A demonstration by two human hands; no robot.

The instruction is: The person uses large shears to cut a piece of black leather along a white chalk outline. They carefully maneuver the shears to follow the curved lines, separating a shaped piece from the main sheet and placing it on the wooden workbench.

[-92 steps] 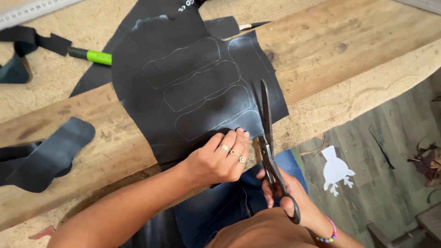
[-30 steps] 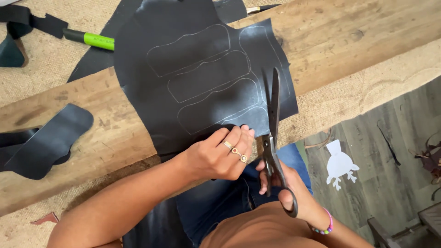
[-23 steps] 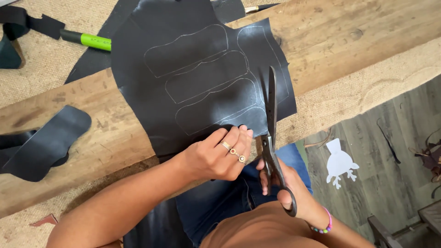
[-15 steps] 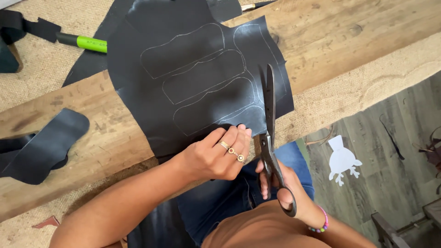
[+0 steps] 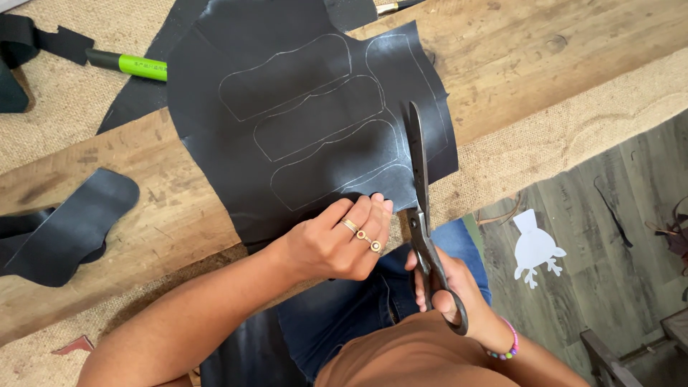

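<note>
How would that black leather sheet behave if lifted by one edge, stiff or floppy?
Probably floppy: the black leather sheet lies flat and hangs over the table edge. Likely light, since the left hand alone pins it while scissors cut.

One head-worn camera looks steeply down, close over the workbench (image 5: 545, 79).

A green-handled tool (image 5: 132, 65) lies on burlap at the upper left of the wooden bench (image 5: 545, 64); a cut dark leather piece (image 5: 75, 226) rests at its left edge; a white paper cutout (image 5: 535, 248) lies on the grey plank floor (image 5: 631, 287).
</note>
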